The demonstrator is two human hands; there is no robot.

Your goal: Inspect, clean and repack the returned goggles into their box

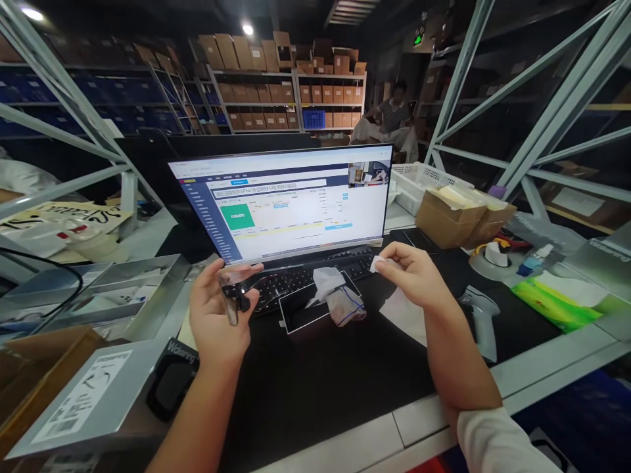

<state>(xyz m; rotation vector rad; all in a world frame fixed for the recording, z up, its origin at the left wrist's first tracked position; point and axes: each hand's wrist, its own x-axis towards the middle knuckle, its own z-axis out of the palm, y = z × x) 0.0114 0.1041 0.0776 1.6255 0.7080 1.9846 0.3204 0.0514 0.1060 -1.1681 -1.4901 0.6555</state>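
Observation:
My left hand (221,315), in front of the monitor's lower left corner, has its fingers curled around a small black piece with clear, see-through parts (237,297), perhaps a pair of glasses. Between thumb and fingertips, my right hand (411,272) pinches a small white slip (376,263), paper or a label. Between the hands lies a flat dark panel with a white edge (299,309). A crumpled clear bag with blue lines (346,306) rests on its right part, beside whitish wrapping (327,282). Under my right wrist is a white sheet (405,315).
A monitor (296,210) stands behind the keyboard (269,295). At right are a barcode scanner (482,322), a green wipes pack (557,305), a tape roll (490,261) and a cardboard box (446,220). Grey trays (170,276) stand left. A person (393,115) sits far back.

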